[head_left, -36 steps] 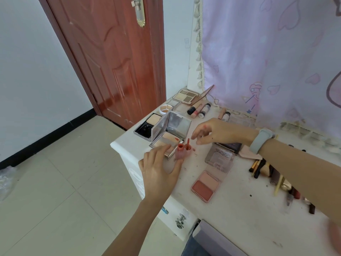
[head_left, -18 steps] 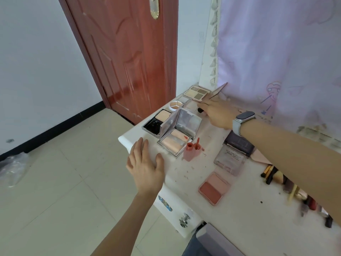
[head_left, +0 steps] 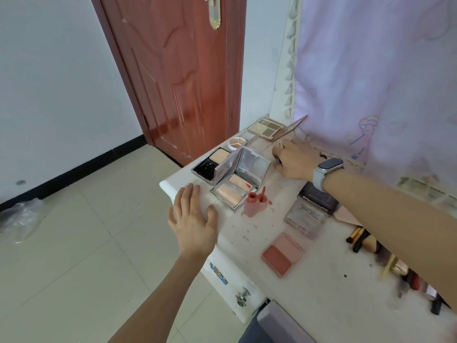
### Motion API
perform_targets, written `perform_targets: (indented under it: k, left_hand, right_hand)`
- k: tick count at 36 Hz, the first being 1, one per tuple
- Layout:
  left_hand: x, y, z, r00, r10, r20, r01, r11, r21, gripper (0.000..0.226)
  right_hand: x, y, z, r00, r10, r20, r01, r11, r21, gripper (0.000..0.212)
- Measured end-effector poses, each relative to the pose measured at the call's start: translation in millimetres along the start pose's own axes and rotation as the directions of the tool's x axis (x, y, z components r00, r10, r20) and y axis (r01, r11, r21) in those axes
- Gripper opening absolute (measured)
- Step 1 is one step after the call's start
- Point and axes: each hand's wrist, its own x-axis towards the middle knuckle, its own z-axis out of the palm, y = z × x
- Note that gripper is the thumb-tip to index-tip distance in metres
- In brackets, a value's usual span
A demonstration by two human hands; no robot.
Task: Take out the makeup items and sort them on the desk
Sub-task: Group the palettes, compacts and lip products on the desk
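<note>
Makeup lies spread on the white desk (head_left: pixel 324 298). My left hand (head_left: pixel 194 220) rests flat and open on the desk's left corner, touching no item. My right hand (head_left: pixel 295 160) reaches to the back of the desk with its fingers curled around a small dark-tipped tube (head_left: pixel 279 145), which it mostly hides. Between my hands stand an open silver compact (head_left: pixel 241 175) and a red liquid bottle (head_left: pixel 252 204) with its applicator out. A two-tone blush palette (head_left: pixel 283 253) and a clear case (head_left: pixel 304 216) lie nearer to me.
A black compact (head_left: pixel 210 163), a round white palette (head_left: pixel 237 142) and an eyeshadow palette (head_left: pixel 265 126) sit at the back left. Brushes (head_left: pixel 363 241) and lip tubes (head_left: pixel 415 280) lie under my right forearm. A pink curtain (head_left: pixel 371 82) hangs behind, with a red door (head_left: pixel 178 78) to the left.
My left hand let go of the red bottle and moved back to the desk corner. My right hand reached from above the bottle to the tubes at the back and curled over them.
</note>
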Motion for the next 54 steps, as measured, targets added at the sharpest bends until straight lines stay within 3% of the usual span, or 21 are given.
perform_targets:
  k: [4,7,13,16,20,23,25,28,32,36,40,47,51,54]
  left_hand:
    - [0,0,-1,1.0,-0.011,0.012,0.011,1.0,0.012,0.071]
    - [-1,1,-3,0.999,-0.024,0.023,0.023,0.999,0.026,0.073]
    - [-2,5,-7,0.996,-0.048,0.072,0.045,0.998,0.044,0.075]
    - [-2,7,-9,0.995,-0.053,0.085,0.047,0.996,0.073,0.066]
    - [-2,11,-15,0.999,-0.04,0.032,0.04,0.999,-0.002,0.058]
    - [-9,23,-23,0.996,-0.002,-0.091,-0.011,0.99,-0.14,0.042]
    - [-13,38,-29,0.978,0.067,-0.198,-0.109,0.972,-0.209,0.039]
    - [-17,77,-42,0.95,0.153,-0.273,-0.238,0.919,-0.314,0.03]
    - [-23,137,-61,0.967,0.213,-0.136,-0.253,0.834,-0.491,0.022]
    - [-31,175,-64,0.926,0.378,0.014,-0.33,0.825,-0.459,0.034]
    - [-44,186,-60,0.905,0.414,-0.096,-0.419,0.831,-0.367,0.036]
    - [-55,177,-70,0.933,0.319,-0.165,-0.352,0.904,-0.241,0.055]
    - [-62,168,-81,0.957,0.239,-0.162,-0.28,0.903,-0.326,0.041]
    - [-61,154,-89,0.969,0.231,-0.085,-0.246,0.901,-0.358,0.031]
  right_hand:
    - [-4,-4,0,0.998,0.061,0.003,-0.061,0.998,0.035,0.006]
    - [-6,-7,3,0.991,0.133,0.026,-0.134,0.99,0.043,0.013]
    - [-25,-8,-7,0.986,0.144,-0.086,-0.138,0.988,0.067,0.026]
    - [-37,-1,-15,0.963,0.206,-0.172,-0.173,0.966,0.191,0.021]
    - [-53,10,-26,0.886,0.408,-0.222,-0.195,0.76,0.619,0.01]
    - [-64,21,-37,0.805,0.537,-0.253,-0.147,0.593,0.791,0.015]
    - [-74,28,-50,0.793,0.575,-0.201,-0.109,0.459,0.882,0.019]
    - [-92,33,-72,0.832,0.532,-0.155,-0.049,0.348,0.936,0.021]
    - [-121,25,-103,0.904,0.399,-0.152,0.037,0.28,0.959,0.032]
    - [-147,8,-123,0.955,0.276,-0.108,0.057,0.186,0.981,0.039]
    - [-163,2,-125,0.977,0.205,-0.055,0.037,0.093,0.995,0.031]
    - [-174,-20,-125,0.961,0.185,-0.204,0.158,0.235,0.959,0.03]
    - [-181,-29,-126,0.968,0.025,-0.251,0.238,0.237,0.942,0.012]
    - [-186,-31,-124,0.971,-0.073,-0.226,0.237,0.251,0.939,0.017]
